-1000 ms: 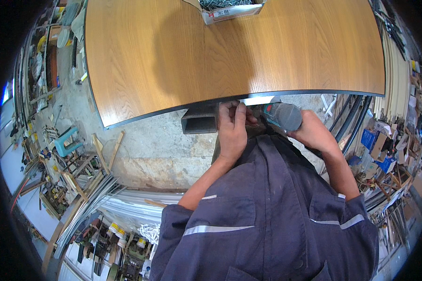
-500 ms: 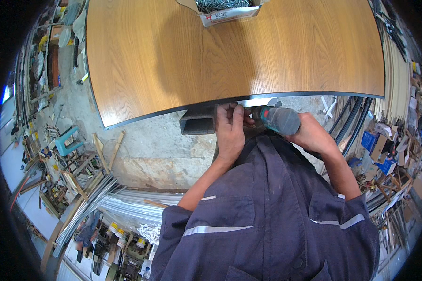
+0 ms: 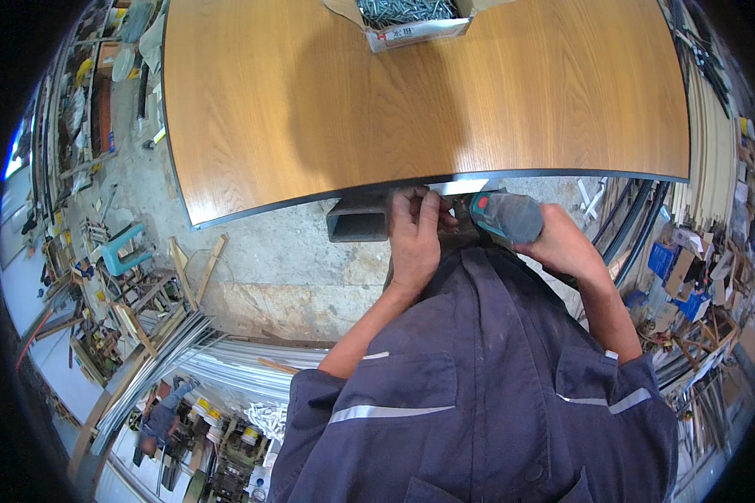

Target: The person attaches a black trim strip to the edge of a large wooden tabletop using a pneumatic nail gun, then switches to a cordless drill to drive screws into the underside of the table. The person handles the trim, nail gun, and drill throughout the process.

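My right hand [image 3: 560, 243] is wrapped round a teal and grey power drill [image 3: 508, 216], whose front end points left, toward my other hand. Just below the near edge of a wood-grain tabletop [image 3: 252, 117], my left hand [image 3: 415, 236] has its fingers bent together in a pinch; what sits between them is too small to make out. Beside that hand, on its left, is the open end of a rectangular metal tube [image 3: 356, 221]. A bright metal strip [image 3: 459, 187] shows under the table edge, between the hand and the drill. The drill's tip is hidden.
An open cardboard box of screws [image 3: 411, 32] stands on the tabletop. Long metal bars [image 3: 235, 367] lie behind me to the left, near a teal stool [image 3: 126, 249]. Dark lengths [image 3: 633, 220] and blue boxes [image 3: 663, 258] lie right. Another person [image 3: 161, 417] is at lower left.
The drill has shifted slightly right, and more of its teal body shows. My left hand keeps its pinch beside the tube. At lower left, the other person has changed posture.
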The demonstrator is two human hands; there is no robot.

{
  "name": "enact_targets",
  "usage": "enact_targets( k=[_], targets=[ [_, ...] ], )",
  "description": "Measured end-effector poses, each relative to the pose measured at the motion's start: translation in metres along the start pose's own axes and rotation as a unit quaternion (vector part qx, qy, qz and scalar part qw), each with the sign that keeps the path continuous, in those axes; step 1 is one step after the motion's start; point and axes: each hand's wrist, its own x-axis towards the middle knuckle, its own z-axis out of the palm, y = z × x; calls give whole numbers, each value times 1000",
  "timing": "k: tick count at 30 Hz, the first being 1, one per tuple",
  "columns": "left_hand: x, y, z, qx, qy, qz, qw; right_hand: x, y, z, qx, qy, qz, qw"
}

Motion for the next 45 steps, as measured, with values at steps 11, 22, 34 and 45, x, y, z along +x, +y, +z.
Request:
enact_targets(
  k=[11, 22, 34, 45],
  targets=[
    [-28, 9, -13, 76, 16, 40, 996, 13, -18, 44, -46, 3, -26, 999],
    [-33, 18, -18, 78, -14, 46, 996, 23, -24, 48, -41, 9, -38, 998],
    [-39, 22, -26, 110, -40, 100, 988, 24, -30, 45, -42, -21, -25, 999],
    [-43, 22, -29, 84, -45, 127, 987, 30, -30, 47, -28, 13, -69, 997]
  ],
)
